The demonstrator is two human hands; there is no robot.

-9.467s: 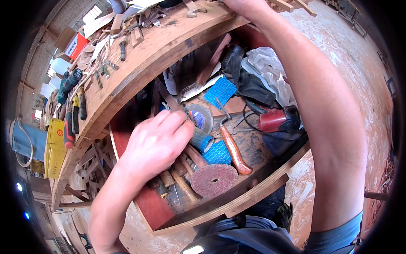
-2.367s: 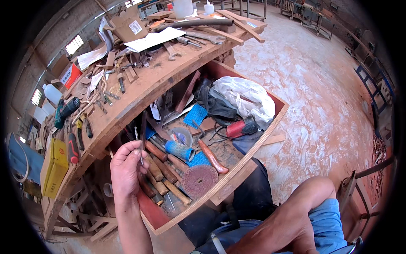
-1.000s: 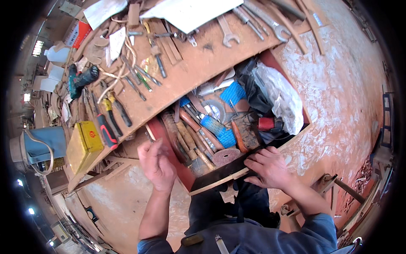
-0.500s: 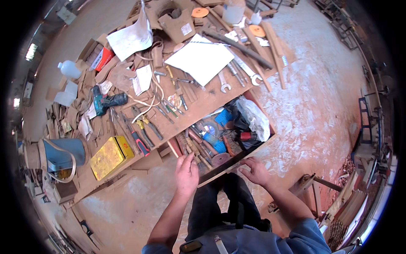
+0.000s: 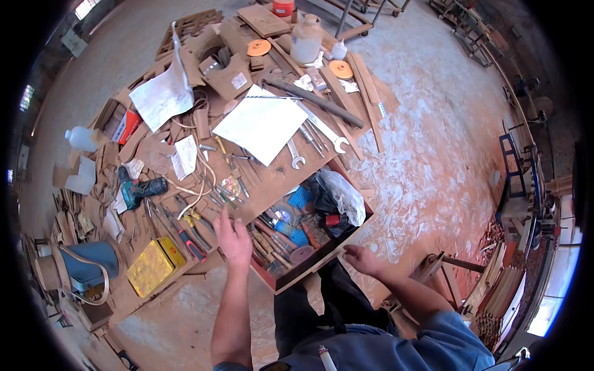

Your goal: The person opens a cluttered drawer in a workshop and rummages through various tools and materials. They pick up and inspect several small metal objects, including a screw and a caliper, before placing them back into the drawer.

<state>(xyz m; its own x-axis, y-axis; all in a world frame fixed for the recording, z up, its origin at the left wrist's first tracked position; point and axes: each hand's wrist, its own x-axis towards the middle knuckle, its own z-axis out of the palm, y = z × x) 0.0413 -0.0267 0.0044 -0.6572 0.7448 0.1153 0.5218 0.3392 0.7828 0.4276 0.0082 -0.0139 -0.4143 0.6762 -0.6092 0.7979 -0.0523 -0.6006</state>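
Note:
An open wooden drawer (image 5: pixel 314 260) juts from the workbench in front of me, filled with hand tools, blue mesh sleeves (image 5: pixel 293 234) and a clear plastic bag (image 5: pixel 342 196). My left hand (image 5: pixel 234 241) is open, fingers stretched forward at the bench edge beside the drawer's left side. Yellow-handled pliers (image 5: pixel 200 227) lie to its left. My right hand (image 5: pixel 364 260) is at the drawer's front edge with its fingers curled together; whether they grip the edge is hidden. On the bench beyond are a wrench (image 5: pixel 296 156) and a white sheet (image 5: pixel 260 127).
A green cordless drill (image 5: pixel 133 190), a yellow box (image 5: pixel 154 267) and a blue bucket (image 5: pixel 91 269) occupy the bench's left side. Wooden strips, papers and a cloudy plastic jug (image 5: pixel 306 40) crowd its far part. Stacked wood (image 5: pixel 495 290) stands at the right.
My left hand has moved forward and left, from the drawer's front left corner to the bench edge, its fingers spreading. My right hand stays by the drawer front. The view has shifted.

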